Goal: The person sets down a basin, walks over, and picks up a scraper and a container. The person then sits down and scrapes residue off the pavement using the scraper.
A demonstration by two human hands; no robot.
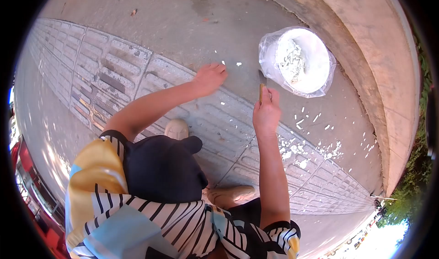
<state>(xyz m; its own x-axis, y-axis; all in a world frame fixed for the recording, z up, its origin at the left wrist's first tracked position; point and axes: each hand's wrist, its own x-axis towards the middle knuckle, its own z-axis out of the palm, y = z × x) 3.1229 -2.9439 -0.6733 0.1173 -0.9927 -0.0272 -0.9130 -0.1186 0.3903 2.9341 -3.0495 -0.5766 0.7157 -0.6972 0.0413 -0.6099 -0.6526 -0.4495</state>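
My left hand is low over the pavement, its fingers curled together. A small white piece shows at its fingertips. My right hand is wrapped round the wooden handle of a knife; the dark blade points away from me, its exact shape hard to make out. Just beyond that hand stands a white bucket in a clear plastic bag. White scraps lie inside the bucket. Another white scrap lies on the ground between the hands.
Many white fragments are scattered on the ribbed paving tiles to the right. A curved stone kerb runs behind the bucket. My shoes stand on the tiles, and a dark rounded thing covers my lap area.
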